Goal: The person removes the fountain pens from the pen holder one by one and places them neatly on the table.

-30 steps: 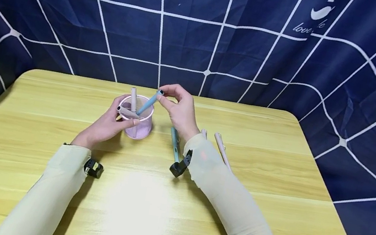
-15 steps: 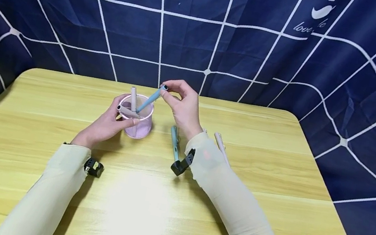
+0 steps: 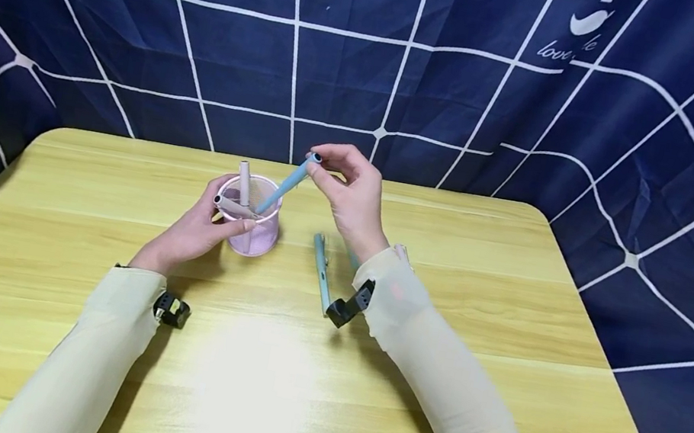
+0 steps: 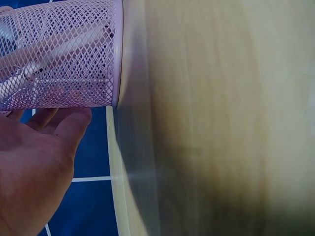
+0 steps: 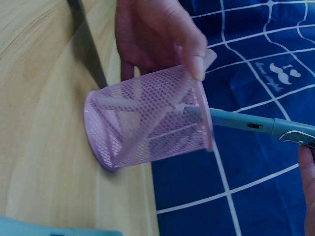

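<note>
A pink mesh pen cup stands upright on the table, held at its side by my left hand, with the thumb near the rim. Two pale pens, one upright and one leaning, stick out of it. My right hand pinches a blue pen near its top end, clip side showing in the right wrist view. That pen slants, its lower end inside the cup's mouth. Through the mesh, the left wrist view shows pale pens within; the left fingers are partly hidden there.
A teal pen lies on the wooden table right of the cup. Beside my right wrist, a pale pen is mostly hidden by the sleeve. A dark blue gridded curtain hangs behind the table's far edge.
My right hand has moved up and to the right with the blue pen, so more of the pen stands out of the cup. The left hand and the cup have stayed nearly still.
</note>
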The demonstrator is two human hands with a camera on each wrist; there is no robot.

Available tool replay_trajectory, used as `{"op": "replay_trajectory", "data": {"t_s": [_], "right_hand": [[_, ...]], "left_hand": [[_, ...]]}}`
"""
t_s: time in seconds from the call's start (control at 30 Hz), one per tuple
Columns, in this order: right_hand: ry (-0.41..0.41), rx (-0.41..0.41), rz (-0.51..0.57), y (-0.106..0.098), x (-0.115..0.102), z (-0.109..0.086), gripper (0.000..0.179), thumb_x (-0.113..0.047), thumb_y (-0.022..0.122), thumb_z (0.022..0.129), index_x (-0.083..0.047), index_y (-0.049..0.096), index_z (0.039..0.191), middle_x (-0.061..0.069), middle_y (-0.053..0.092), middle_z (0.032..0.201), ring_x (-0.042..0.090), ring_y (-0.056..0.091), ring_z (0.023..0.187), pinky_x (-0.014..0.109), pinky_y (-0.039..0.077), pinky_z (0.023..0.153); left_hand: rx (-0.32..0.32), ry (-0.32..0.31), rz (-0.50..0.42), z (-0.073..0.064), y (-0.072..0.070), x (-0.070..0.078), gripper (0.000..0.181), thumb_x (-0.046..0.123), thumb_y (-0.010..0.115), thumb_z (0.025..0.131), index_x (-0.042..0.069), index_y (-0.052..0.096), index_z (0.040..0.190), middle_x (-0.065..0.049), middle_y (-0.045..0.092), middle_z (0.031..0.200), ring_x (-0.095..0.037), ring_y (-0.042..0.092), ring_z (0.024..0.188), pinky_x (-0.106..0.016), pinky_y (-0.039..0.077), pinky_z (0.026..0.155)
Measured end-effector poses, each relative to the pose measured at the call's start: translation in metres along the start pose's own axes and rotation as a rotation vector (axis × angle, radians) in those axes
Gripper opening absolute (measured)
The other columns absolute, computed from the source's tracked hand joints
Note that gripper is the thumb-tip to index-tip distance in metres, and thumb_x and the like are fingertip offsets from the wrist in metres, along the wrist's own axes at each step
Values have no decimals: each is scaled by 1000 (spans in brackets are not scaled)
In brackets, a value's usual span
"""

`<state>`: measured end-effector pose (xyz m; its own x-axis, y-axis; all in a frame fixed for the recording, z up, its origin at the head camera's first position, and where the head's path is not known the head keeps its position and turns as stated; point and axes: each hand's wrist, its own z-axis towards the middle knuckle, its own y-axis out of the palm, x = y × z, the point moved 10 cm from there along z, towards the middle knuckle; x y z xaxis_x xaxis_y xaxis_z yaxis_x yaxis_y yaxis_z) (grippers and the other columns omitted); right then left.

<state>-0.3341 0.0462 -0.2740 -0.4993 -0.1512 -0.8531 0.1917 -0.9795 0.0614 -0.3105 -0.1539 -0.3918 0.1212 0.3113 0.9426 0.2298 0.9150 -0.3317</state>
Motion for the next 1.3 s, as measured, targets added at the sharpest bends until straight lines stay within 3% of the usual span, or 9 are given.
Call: {"op": "replay_trajectory", "data": {"t_s": [0.3, 0.67, 0.93, 1.3], "right_hand": [[-80, 40, 0, -28, -23, -3, 21, 8, 71, 85, 7, 66, 105, 12, 70, 99, 21, 62, 86, 31, 53, 78], [-119, 78, 37, -62, -41, -9, 19, 11, 70, 85, 3, 68, 103, 14, 71, 98, 21, 66, 89, 32, 54, 79], [-80, 94, 71, -87, -44, -15, 18, 11, 69, 85, 3, 69, 101, 14, 69, 95, 21, 66, 83, 32, 55, 78], [-15, 101, 76, -107, -41, -24, 19, 13, 68, 85, 2, 70, 101, 12, 70, 93, 20, 67, 82, 32, 55, 78]], "left_hand": [[-1, 24, 8, 3, 2, -1, 80, 20, 67, 94, 14, 14, 153, -17, 36, 145, -33, 27, 139, -53, 17, 113], [0, 22, -36, 0, 2, 0, 80, 19, 67, 94, 14, 14, 153, -16, 35, 146, -31, 27, 139, -49, 17, 113], [-2, 15, -19, -2, 0, 3, 80, 20, 67, 94, 13, 13, 153, -17, 34, 147, -32, 26, 139, -50, 16, 113], [-7, 9, -24, -1, 1, 2, 80, 20, 66, 94, 14, 12, 154, -16, 34, 147, -31, 27, 139, -49, 17, 113]]}}
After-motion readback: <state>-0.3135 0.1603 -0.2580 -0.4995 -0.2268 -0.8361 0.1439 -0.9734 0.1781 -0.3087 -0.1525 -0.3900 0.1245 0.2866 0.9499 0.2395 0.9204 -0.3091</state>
